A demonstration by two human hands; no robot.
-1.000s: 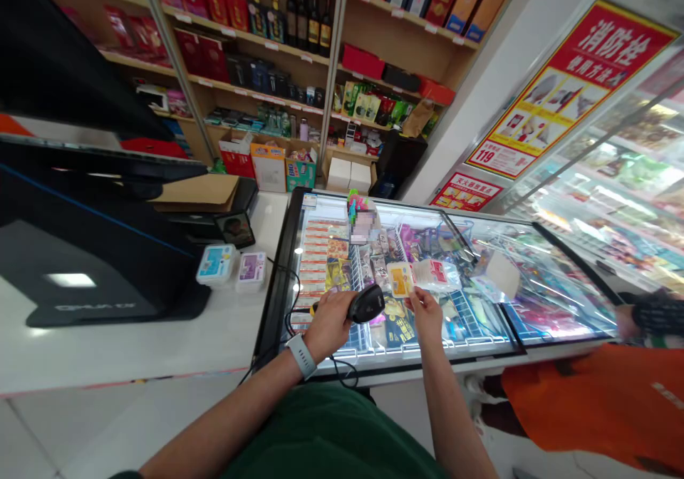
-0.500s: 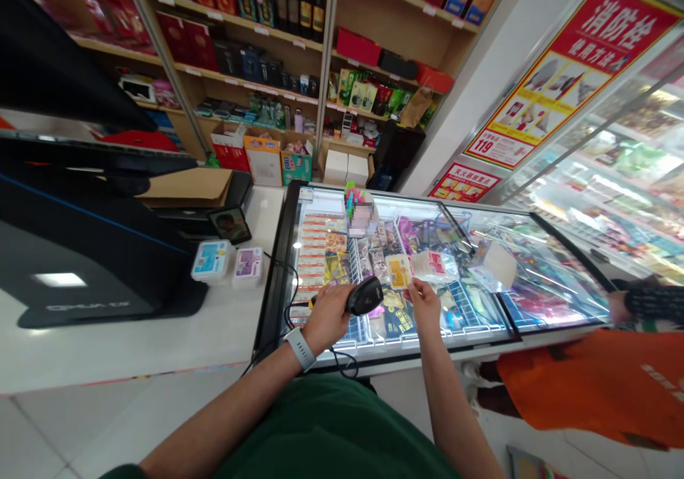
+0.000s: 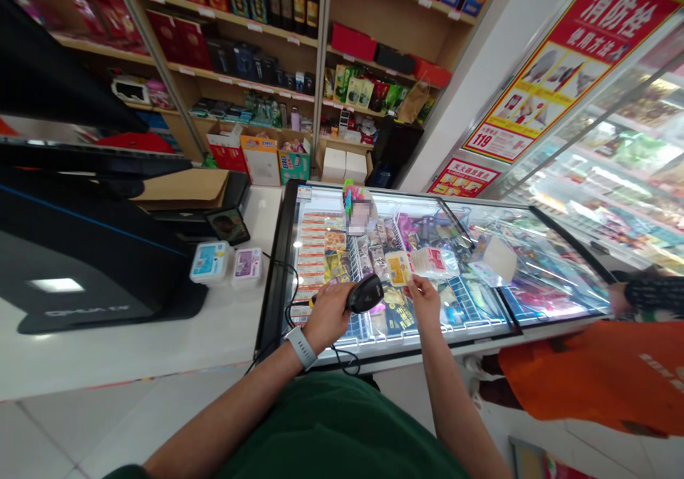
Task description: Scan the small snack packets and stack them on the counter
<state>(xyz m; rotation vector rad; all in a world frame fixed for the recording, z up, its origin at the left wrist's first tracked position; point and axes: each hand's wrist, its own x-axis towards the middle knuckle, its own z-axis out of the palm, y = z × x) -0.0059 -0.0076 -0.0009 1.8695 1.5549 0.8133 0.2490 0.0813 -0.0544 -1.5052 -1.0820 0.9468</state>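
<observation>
My left hand (image 3: pixel 327 313) is closed round a black corded barcode scanner (image 3: pixel 365 292), its head aimed right. My right hand (image 3: pixel 424 297) pinches a small yellow packet (image 3: pixel 399 268), lifted just above the freezer's glass lid (image 3: pixel 481 301) and right in front of the scanner. A white packet with a red label (image 3: pixel 435 261) lies beside the yellow one. A grey watch is on my left wrist.
A black till screen (image 3: pixel 80 251) stands on the white counter at left, with two small boxes (image 3: pixel 229 264) by it. Shelves of bottles and cartons fill the back wall. A person in an orange top (image 3: pixel 598 372) stands at right, one hand on the freezer.
Both hands have risen slightly in the picture with the scanner and packet; the view has shifted a little. The person at right has moved slightly.
</observation>
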